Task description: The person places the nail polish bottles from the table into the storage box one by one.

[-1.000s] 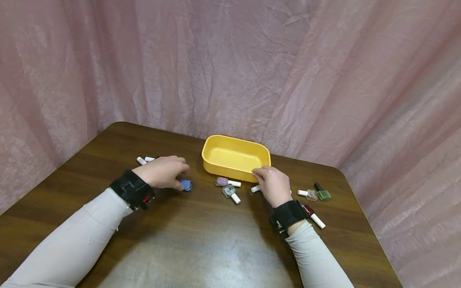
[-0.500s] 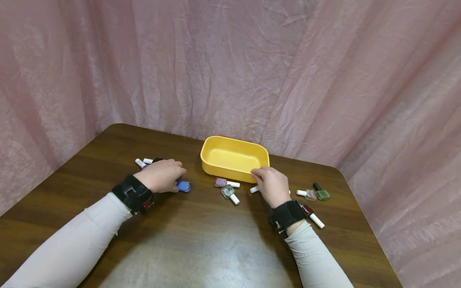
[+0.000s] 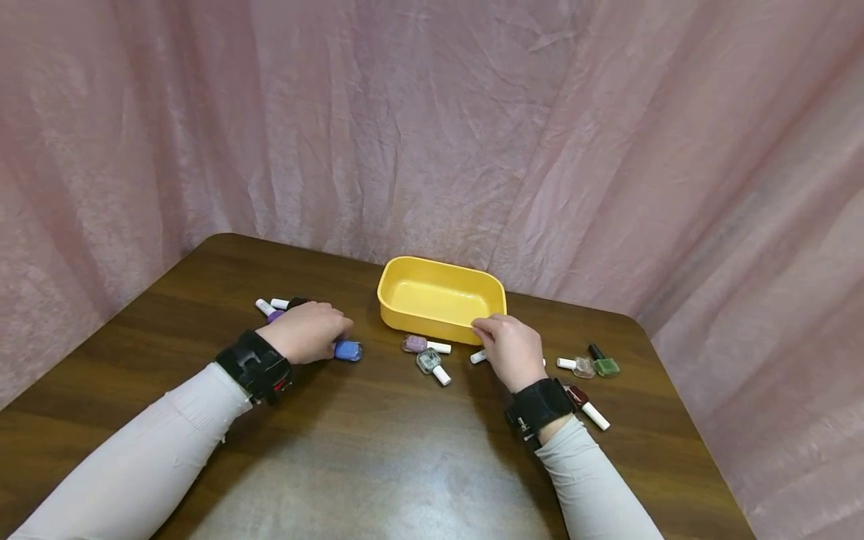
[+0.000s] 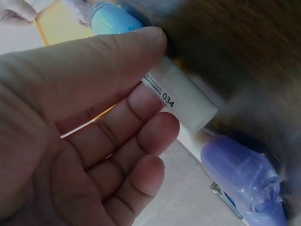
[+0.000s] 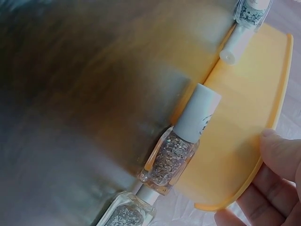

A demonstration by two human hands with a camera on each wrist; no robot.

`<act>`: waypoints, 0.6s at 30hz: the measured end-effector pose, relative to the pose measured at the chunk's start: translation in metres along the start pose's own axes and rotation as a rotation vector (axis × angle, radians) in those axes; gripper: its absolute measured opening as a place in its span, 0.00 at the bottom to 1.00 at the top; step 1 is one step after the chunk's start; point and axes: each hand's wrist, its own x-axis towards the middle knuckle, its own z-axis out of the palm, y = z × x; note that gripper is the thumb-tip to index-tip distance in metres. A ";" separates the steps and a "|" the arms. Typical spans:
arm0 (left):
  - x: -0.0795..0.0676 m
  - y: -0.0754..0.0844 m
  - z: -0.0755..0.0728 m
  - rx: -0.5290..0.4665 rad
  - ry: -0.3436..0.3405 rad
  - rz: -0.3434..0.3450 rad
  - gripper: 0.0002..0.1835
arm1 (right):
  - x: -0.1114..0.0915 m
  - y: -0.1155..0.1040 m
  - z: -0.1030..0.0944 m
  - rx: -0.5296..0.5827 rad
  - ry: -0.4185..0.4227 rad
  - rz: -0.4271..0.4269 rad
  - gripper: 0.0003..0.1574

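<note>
My left hand (image 3: 309, 332) pinches the white cap (image 4: 183, 96) of a blue nail polish bottle (image 3: 348, 350) between thumb and fingers. The bottle lies on its side, its blue glass pointing right. Beneath and behind that hand are a purple nail polish (image 4: 240, 174) and another white-capped bottle (image 3: 280, 304), both partly covered in the head view. My right hand (image 3: 513, 349) grips the near right rim of a yellow plastic bin (image 3: 425, 328), thumb on one side and fingers on the other. Beside this hand lies a glitter nail polish (image 5: 169, 157), largely hidden by it in the head view.
In front of the bin lie a lilac nail polish (image 3: 415, 343) and a clear, dark-flecked one (image 3: 428, 361). To the right are a clear glitter bottle (image 3: 583, 367), a green one (image 3: 607, 367) and a dark red one (image 3: 576, 395). A pink curtain (image 3: 432, 135) hangs behind the table.
My left hand has shifted slightly down onto the cap of the blue nail polish, showing more of the bottles behind it. The right hand stays on the bin's rim.
</note>
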 end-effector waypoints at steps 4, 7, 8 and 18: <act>0.000 -0.001 0.000 -0.005 -0.008 -0.005 0.11 | 0.000 0.001 0.001 -0.005 0.005 -0.002 0.06; 0.000 -0.002 0.000 -0.018 -0.025 -0.022 0.11 | 0.000 0.001 0.002 -0.011 0.012 -0.002 0.06; -0.001 -0.002 0.000 -0.022 -0.033 -0.030 0.11 | 0.000 0.000 0.002 -0.010 0.013 -0.002 0.06; 0.000 -0.004 0.001 -0.047 -0.060 -0.050 0.09 | -0.001 0.000 0.003 -0.018 0.016 -0.005 0.06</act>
